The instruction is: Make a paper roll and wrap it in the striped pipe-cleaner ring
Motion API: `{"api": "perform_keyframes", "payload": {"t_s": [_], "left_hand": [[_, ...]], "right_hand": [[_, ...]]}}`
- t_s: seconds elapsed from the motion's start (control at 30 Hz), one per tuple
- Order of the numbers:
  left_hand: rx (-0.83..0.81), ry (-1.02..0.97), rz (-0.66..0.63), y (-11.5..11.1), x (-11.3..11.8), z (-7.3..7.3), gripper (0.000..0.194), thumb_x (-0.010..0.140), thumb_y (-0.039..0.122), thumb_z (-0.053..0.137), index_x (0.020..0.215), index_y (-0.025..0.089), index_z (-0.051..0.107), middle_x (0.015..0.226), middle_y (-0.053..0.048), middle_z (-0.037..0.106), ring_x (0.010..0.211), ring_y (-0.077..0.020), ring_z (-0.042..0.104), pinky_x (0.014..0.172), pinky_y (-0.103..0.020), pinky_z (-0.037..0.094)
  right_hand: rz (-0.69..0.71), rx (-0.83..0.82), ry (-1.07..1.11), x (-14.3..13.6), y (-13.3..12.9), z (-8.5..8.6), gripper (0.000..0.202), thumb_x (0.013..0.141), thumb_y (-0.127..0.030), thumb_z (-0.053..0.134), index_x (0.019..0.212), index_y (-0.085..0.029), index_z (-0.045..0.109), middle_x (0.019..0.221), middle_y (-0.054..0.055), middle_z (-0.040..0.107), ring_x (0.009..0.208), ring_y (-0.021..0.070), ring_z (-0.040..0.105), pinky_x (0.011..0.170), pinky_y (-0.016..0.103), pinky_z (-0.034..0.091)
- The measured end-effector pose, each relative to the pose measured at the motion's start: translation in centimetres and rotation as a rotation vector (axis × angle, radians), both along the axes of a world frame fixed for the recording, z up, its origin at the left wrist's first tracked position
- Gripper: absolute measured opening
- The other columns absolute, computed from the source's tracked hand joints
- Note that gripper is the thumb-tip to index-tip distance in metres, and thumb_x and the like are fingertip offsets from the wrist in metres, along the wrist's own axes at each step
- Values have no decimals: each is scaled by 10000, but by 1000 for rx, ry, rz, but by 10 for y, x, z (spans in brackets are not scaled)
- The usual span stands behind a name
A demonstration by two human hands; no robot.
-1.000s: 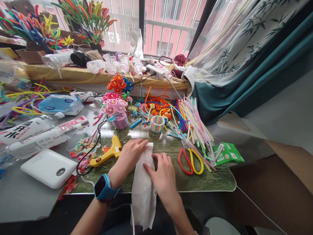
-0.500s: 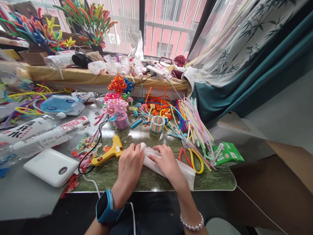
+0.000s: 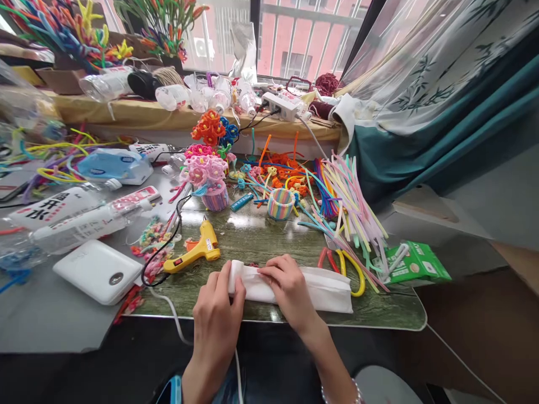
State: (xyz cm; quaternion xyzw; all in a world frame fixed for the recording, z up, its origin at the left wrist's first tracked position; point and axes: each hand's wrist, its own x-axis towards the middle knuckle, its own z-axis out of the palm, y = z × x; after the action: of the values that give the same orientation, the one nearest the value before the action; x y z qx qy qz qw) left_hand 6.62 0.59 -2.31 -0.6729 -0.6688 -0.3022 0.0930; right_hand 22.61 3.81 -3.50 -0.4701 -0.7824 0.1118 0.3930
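A strip of folded white tissue [image 3: 326, 289] lies along the front of the green table, its left end rolled up. My left hand [image 3: 219, 306] grips that rolled end between thumb and fingers. Fingers bent, my right hand [image 3: 288, 289] pinches the upper edge of the tissue near its middle. Left of the tissue lies a yellow glue gun [image 3: 196, 249]. Scissors with red and yellow handles [image 3: 353, 272] rest behind the tissue's right end, partly covered by it.
Behind are a striped cup [image 3: 281, 203], a pot of fuzzy flowers [image 3: 214, 198] and bundled pipe cleaners [image 3: 351, 196]. On the left lie a white power bank [image 3: 99, 272], plastic bottles [image 3: 92, 216] and a blue tissue pack [image 3: 115, 165]. A green packet [image 3: 421, 262] is at the right.
The tissue now lies straighter across the table, and its left end shows as a roll. My left hand has moved lower and left along with it. The whole view has shifted.
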Motion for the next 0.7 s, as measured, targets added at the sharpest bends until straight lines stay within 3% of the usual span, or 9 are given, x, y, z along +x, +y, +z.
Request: {"api": "perform_keyframes", "payload": {"t_s": [0.17, 0.37, 0.53, 0.7], "left_hand": [[-9, -39, -2, 0, -2, -2, 334, 977, 306, 484, 1210, 127, 642, 901, -41, 695, 731, -193, 662, 612, -286, 467], [47, 68, -77, -3, 0, -1, 310, 980, 265, 493, 1198, 105, 646, 878, -56, 677, 725, -191, 607, 674, -287, 442], [118, 136, -143, -3, 5, 1, 298, 990, 233, 476, 1190, 85, 640, 867, -67, 650, 746, -184, 591, 736, -299, 433], [86, 103, -197, -4, 8, 2, 307, 991, 257, 475, 1204, 115, 645, 906, -71, 646, 800, -190, 617, 763, -303, 450]], "right_hand": [[60, 125, -77, 1, -4, 3, 246, 976, -91, 488, 959, -148, 727, 863, 79, 676, 845, 197, 597, 737, 331, 524], [116, 205, -234, 4, -14, 8, 290, 996, -96, 426, 1094, -56, 697, 889, 129, 686, 845, 226, 608, 747, 358, 543], [72, 254, -346, 4, -28, 2, 286, 986, -119, 483, 1194, -27, 656, 1008, 145, 699, 966, 248, 613, 849, 372, 556], [0, 249, -379, -1, -39, -5, 306, 979, -123, 496, 1233, -26, 635, 1090, 148, 696, 1066, 270, 588, 947, 406, 521]]}}
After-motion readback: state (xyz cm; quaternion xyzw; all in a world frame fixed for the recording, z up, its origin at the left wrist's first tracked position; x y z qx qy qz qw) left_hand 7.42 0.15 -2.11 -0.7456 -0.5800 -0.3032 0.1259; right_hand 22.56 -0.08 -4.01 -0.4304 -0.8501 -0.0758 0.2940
